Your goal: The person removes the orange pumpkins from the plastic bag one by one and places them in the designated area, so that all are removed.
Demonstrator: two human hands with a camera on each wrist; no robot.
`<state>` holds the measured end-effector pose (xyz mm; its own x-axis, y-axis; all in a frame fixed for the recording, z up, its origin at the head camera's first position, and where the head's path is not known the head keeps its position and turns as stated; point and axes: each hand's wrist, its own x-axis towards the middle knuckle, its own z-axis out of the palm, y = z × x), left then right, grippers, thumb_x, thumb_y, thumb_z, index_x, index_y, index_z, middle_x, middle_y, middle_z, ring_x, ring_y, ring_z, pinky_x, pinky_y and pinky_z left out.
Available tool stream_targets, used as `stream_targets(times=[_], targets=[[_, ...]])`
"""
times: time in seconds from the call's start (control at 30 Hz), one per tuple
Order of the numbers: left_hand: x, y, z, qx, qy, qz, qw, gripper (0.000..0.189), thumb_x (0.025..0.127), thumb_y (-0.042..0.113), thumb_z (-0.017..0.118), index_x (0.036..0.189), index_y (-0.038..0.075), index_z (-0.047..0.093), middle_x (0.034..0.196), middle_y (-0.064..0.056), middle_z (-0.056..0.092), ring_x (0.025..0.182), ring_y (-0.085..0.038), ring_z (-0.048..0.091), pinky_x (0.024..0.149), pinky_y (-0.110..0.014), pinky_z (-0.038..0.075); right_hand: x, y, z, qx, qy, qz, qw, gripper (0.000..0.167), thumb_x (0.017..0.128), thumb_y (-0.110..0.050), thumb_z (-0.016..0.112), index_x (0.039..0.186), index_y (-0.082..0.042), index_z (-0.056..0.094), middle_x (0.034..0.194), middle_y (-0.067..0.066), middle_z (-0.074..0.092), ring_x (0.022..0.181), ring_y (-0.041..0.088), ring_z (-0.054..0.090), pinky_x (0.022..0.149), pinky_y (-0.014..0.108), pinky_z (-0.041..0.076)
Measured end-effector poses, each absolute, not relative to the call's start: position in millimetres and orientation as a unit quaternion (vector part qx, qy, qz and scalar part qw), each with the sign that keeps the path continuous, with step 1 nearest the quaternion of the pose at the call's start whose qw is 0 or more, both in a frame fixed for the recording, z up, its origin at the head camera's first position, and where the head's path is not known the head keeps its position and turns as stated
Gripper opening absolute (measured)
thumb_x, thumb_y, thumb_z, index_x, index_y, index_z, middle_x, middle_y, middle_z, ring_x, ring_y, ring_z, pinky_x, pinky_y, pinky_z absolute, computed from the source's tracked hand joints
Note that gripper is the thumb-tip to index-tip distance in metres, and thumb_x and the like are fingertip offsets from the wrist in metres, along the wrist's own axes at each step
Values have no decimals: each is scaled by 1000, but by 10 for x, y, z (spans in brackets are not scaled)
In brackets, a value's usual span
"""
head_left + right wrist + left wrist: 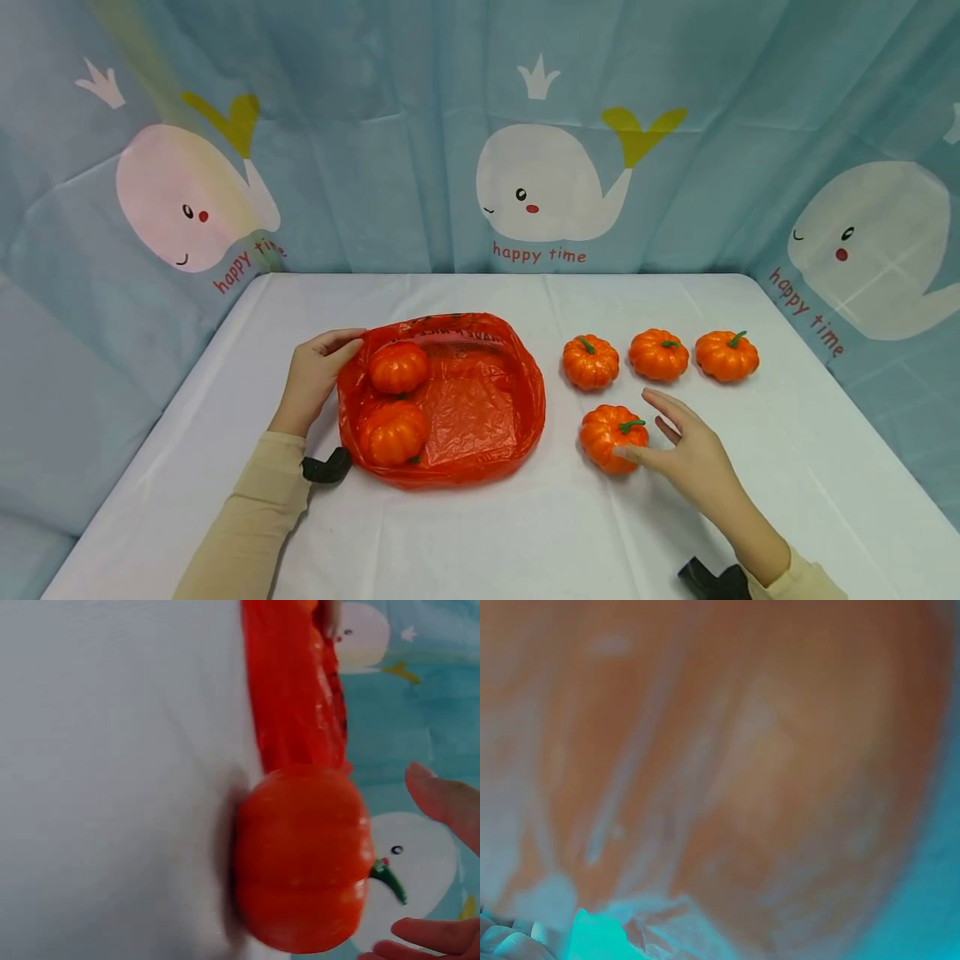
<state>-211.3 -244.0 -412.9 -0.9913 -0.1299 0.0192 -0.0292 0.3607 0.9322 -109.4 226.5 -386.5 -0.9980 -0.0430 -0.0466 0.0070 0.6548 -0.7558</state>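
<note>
My left hand [315, 375] pinches the left rim of a red plastic bag [480, 417], which stands spread on the table with its mouth facing up. Inside the bag, along its left side, lie two small orange pumpkins, one behind [399, 367] and one in front [393, 433]. The left wrist view is mostly filled by the blurred bag wall [742, 765]. To the right, my right hand [693, 454] hovers with fingers spread at a green-stemmed pumpkin [606, 437]. In the right wrist view, a gap shows between thumb [446, 799] and that pumpkin [300, 862].
Behind the right hand, three more pumpkins form a row: left [590, 363], middle [658, 356] and right [727, 357]. A white cloth covers the table [465, 542]. Blue whale-print curtains [420, 192] hang along the back and sides.
</note>
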Motion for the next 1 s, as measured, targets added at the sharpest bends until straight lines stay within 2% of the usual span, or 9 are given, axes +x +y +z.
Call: stream_targets(times=[0.13,0.33,0.4,0.53,0.7,0.83,1.0], targets=[[-2107,-2434,-4126,46,-823,-565,47,47,98,43,59,131,10,65,127,-6,65,108,-3,55,85,-6,49,-1104,2220,-3765,-37,910,-412,-18,88,76,-30,87,147,0,44,157,17,37,142,38,38,104,39,39],[-2095,-2427,-4120,44,-820,-569,48,47,98,43,60,131,10,65,124,-3,67,107,-3,56,85,-6,49,-1138,2100,-3694,-54,906,-419,-31,85,76,-31,86,146,-3,47,157,13,39,143,35,39,107,26,36],[-2090,-2432,-4117,45,-820,-568,47,47,98,43,60,131,10,65,124,-2,67,107,-3,56,85,-6,49,-1156,2036,-3682,-59,903,-424,-25,83,77,-32,86,145,-3,47,157,12,39,144,35,39,109,28,36],[-2081,-2443,-4112,49,-821,-567,47,47,98,43,60,131,10,65,122,0,67,107,-3,56,85,-6,48,-1199,1865,-3661,-63,902,-428,-7,82,77,-32,86,145,-7,49,156,11,40,146,34,36,112,45,37],[-2086,-2443,-4108,49,-819,-569,49,47,97,43,61,131,10,65,121,1,67,107,-3,56,85,-7,49,-1260,1612,-3669,-89,902,-422,3,78,76,-32,87,143,-13,52,151,7,49,142,32,43,110,56,42],[-2089,-2438,-4107,50,-819,-569,48,47,97,43,61,130,10,65,119,3,67,107,-3,56,85,-7,49,-1328,1425,-3703,-123,886,-447,11,78,76,-32,87,142,-11,53,148,8,52,140,31,46,110,51,43],[-2099,-2433,-4112,46,-817,-573,48,48,97,43,61,130,10,66,114,8,67,106,-3,56,85,-7,49,-1402,1206,-3745,-136,862,-485,52,78,76,-29,87,143,-11,51,149,8,51,141,29,46,110,46,43]])
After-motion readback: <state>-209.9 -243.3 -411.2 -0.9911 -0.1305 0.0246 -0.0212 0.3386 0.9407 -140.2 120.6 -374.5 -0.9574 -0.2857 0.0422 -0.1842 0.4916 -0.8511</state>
